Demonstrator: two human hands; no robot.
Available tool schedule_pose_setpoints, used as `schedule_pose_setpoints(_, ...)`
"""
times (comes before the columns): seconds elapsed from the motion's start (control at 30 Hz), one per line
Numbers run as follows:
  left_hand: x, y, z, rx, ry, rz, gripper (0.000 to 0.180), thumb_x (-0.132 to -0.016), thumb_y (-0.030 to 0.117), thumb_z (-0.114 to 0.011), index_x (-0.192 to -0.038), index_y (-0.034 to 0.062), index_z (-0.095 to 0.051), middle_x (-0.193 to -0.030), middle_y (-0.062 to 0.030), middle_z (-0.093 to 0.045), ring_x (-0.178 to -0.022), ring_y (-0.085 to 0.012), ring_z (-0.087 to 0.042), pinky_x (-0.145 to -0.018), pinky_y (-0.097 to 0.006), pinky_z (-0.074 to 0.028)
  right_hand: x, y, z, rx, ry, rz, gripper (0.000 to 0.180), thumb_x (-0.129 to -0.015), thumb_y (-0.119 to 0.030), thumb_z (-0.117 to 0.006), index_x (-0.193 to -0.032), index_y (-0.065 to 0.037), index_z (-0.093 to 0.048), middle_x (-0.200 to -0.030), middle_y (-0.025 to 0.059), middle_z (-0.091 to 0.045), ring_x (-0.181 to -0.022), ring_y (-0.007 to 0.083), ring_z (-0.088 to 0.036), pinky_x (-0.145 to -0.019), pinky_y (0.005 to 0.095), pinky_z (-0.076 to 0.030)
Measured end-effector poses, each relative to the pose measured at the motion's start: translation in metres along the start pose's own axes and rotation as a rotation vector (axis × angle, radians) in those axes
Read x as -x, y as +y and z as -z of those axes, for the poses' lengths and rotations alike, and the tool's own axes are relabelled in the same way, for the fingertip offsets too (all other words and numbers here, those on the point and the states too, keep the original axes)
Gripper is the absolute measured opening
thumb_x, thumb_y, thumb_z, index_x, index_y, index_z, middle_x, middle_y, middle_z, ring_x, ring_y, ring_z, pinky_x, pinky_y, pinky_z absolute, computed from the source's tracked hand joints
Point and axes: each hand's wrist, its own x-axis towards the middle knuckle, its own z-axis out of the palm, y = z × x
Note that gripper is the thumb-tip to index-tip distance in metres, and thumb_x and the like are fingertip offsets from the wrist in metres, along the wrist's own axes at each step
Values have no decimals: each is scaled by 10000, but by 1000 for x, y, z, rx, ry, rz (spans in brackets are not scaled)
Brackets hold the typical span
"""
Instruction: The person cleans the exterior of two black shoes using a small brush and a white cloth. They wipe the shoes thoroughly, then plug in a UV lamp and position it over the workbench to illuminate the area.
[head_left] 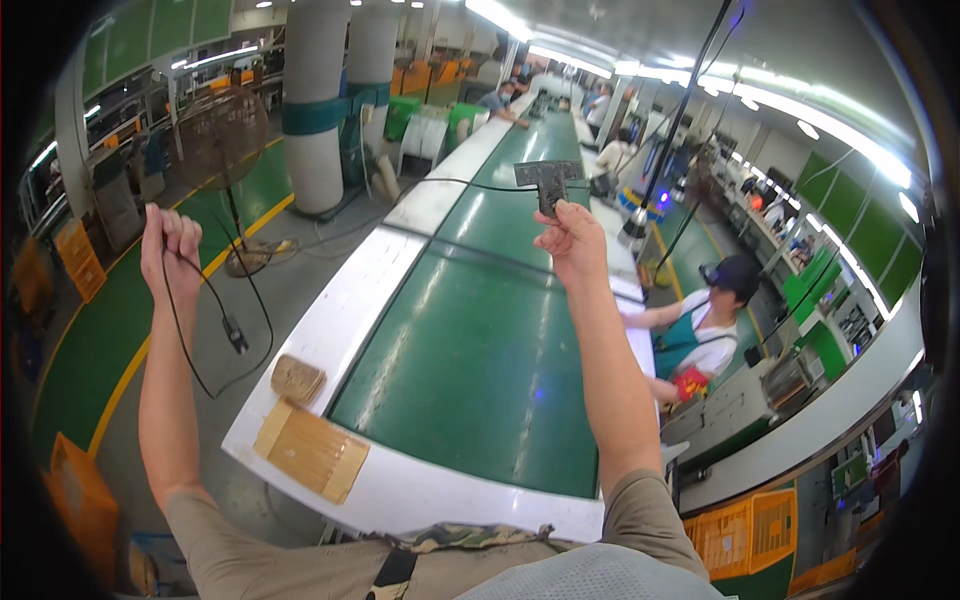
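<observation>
T-shaped black piece (545, 180) observed at about 1 o'clock, raised above the green conveyor belt (470, 370), crossbar uppermost and stem down. The right hand (573, 238), at 2 o'clock, pinches the lower end of the stem between thumb and fingers. A dark cable (452, 181) passes at the level of the crossbar; whether it joins the piece cannot be told. The left hand (172, 248), at 9 o'clock, is raised clear of the belt, its fingers closed on a black cord (213, 396). The cord hangs below in a loose loop, with a black plug-like connector (236, 335) dangling, also toward 9 o'clock. On the belt's white border, a brown block (298, 380) rests at 8 o'clock; just beside it, between 7 and 8 o'clock, lies a flat, ribbed yellow-brown panel (312, 450), material not determinable. At 3 o'clock a co-worker (708, 325) in a dark cap and teal apron stands at the far border, arms toward the belt. A pedestal fan (222, 140) stands at 10 o'clock; an orange slatted crate (745, 535) is noted between 4 and 5 o'clock.
</observation>
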Motion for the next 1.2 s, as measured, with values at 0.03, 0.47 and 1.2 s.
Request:
schedule_pose_setpoints(0.03, 4, -8, -3, -1, 33, -32, 378, -1046, 306, -453, -734, 94, -424, -616, 24, -298, -553, -106, -307, -598, -275, -310, -14, -11, -11, 54, 6, 72, 200, -905, -177, -667, -947, 6, -596, -785, 121, -686, -515, 153, -592, -496, 282, -506)
schedule_pose_setpoints(0.47, 54, -117, -62, 82, -59, -17, 374, -1052, 300, -429, -761, 65, -440, -677, -35, -424, -810, -201, -523, -796, -329, -414, -172, -161, -105, 887, 493, 1217, 325, -723, -130, -840, -880, -6, -584, -750, 96, -654, -559, 135, -608, -495, 253, -495)
schedule_pose_setpoints(1.2, 60, -202, -77, 282, -93, 241, 399, -1044, 311, -454, -736, 59, -482, -637, -45, -447, -783, -210, -569, -790, -343, -423, -223, -197, -114, 1322, 577, 1230, 325, -713, -386, -808, -752, -79, -707, -681, 45, -705, -670, 193, -682, -691, 341, -518)
